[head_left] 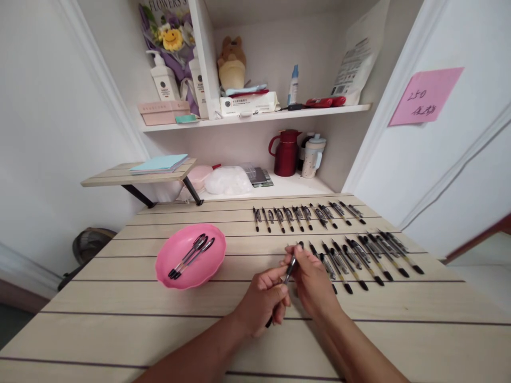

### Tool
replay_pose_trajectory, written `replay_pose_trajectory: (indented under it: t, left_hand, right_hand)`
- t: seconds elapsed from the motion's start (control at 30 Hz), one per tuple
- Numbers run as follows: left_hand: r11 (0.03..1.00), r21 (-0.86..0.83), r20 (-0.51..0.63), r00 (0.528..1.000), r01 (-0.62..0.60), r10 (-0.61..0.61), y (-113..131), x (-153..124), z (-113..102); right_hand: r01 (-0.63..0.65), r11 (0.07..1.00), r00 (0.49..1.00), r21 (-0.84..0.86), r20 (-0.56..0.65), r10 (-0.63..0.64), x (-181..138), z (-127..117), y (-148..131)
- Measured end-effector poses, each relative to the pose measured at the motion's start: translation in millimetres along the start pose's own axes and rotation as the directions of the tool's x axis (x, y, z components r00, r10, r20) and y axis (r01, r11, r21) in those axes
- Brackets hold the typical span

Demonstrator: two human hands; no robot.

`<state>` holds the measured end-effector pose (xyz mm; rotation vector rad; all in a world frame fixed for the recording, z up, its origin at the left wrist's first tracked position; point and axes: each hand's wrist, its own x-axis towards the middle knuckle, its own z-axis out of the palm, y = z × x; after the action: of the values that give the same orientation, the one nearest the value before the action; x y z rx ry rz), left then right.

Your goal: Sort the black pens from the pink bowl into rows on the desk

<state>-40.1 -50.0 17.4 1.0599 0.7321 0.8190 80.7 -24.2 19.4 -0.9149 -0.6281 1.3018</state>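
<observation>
Both my hands are on one black pen (290,269), held slanted above the table. My left hand (263,298) wraps round its lower part, and the dark end sticks out below the fingers. The fingers of my right hand (313,276) pinch the upper end, by the black cap. Left of my hands is a pink bowl (163,266) with several capped pens (194,255) lying in it. To the right and beyond lie two rows of pens with their caps beside them, a far row (299,218) and a near row (363,260).
A small raised stand (112,175) with blue paper (159,164) is at the table's back left. Behind the table, shelves hold a red jug (286,153), a light cup (312,157), a plastic bag (228,181) and bottles. A pink note (426,97) is on the right wall.
</observation>
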Motion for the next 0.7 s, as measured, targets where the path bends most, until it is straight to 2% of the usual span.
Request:
replay_pose_trajectory:
  t: [0.07, 0.17, 0.3, 0.37, 0.43, 0.53, 0.63, 0.7]
  left_hand:
    - [0.998, -0.047, 0.0, 1.0, 0.03, -0.03, -0.3, -0.5, -0.7]
    - [0.988, -0.152, -0.088, 0.995, 0.033, -0.047, 0.2, 1.8, -4.0]
    - [0.963, -0.27, -0.213, 0.975, -0.003, -0.057, 3.6, 7.6, -12.1]
    - [0.951, -0.309, -0.266, 0.962, -0.022, -0.064, 5.1, 9.8, -16.2]
    - [0.942, -0.333, -0.312, 0.948, -0.044, -0.066, 5.9, 11.0, -19.2]
    - [0.935, -0.347, -0.351, 0.935, -0.078, -0.053, 6.4, 11.8, -21.5]
    - [0.935, -0.341, -0.37, 0.928, -0.101, -0.035, 7.0, 12.2, -22.4]
    - [0.935, -0.338, -0.378, 0.925, -0.107, -0.031, 7.6, 12.3, -22.6]
  right_hand:
    - [0.069, 0.997, 0.995, 0.017, -0.069, -0.068, 5.2, -4.0, -6.5]
    - [0.141, 0.989, 0.98, -0.044, -0.133, -0.146, 12.7, -12.7, -18.4]
    - [0.117, 0.959, 0.987, -0.259, -0.078, -0.141, 21.1, -23.9, -31.9]
    - [0.133, 0.905, 0.986, -0.403, -0.04, -0.163, 25.2, -27.7, -36.8]
    - [0.149, 0.812, 0.985, -0.565, 0.013, -0.172, 28.3, -29.5, -40.5]
    - [0.17, 0.569, 0.985, -0.805, 0.123, -0.12, 27.8, -26.1, -43.4]
    - [0.258, 0.159, 0.965, -0.953, 0.246, -0.094, 20.9, -14.8, -39.1]
    - [0.292, -0.133, 0.948, -0.947, 0.305, -0.094, 15.3, -5.7, -31.5]
